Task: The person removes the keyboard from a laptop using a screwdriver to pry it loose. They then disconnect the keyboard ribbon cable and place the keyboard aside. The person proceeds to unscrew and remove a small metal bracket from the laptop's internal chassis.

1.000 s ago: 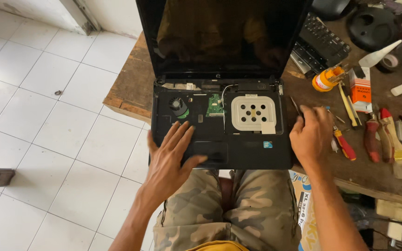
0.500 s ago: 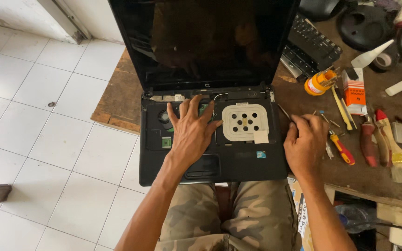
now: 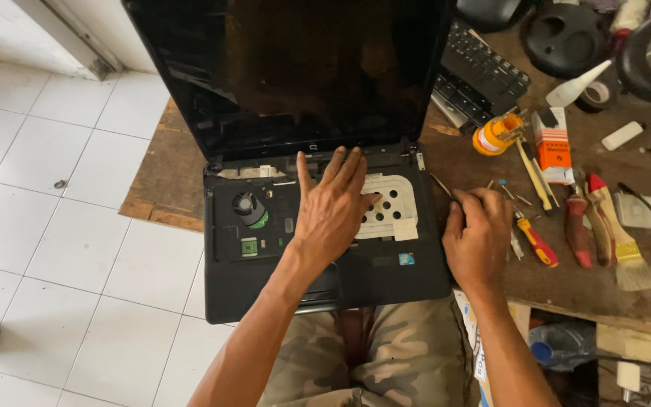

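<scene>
Left hand [image 3: 334, 215] lies flat, fingers spread, on the opened laptop [image 3: 318, 249], pressing over the bare insides where the keyboard is off, holding the base steady at the desk [image 3: 491, 162] edge. Right hand [image 3: 479, 235] curls loosely beside it, near the red screwdriver [image 3: 536, 243], gripping nothing visible.

Bare forearms, no sleeves visible; camouflage trousers [image 3: 408, 354], possibly shorts.
</scene>
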